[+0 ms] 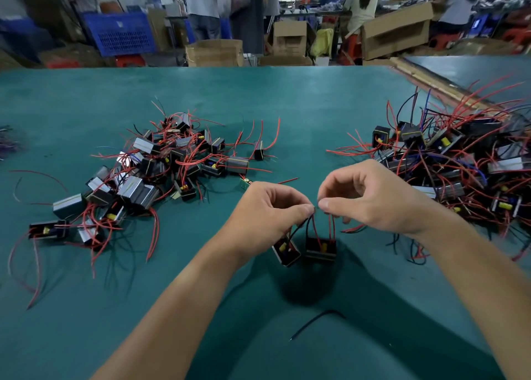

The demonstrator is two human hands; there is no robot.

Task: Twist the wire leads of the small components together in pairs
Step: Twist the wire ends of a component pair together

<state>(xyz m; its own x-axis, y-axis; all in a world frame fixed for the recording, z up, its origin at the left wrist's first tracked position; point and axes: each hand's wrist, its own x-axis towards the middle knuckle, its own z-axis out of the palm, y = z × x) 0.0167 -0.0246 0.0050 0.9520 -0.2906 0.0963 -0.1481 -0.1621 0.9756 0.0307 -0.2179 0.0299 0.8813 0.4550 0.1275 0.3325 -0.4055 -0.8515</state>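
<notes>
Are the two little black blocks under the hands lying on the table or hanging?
Hanging: the components dangle by leads pinched in the left hand and right hand; their shadow lies apart below.

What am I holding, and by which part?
Left hand and right hand pinch the wire leads at their top ends; two small components hang below.

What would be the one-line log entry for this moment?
step: twist leads | left hand: pinches leads | right hand: pinches leads | two components: hang below | left pile, right pile: on table
</notes>
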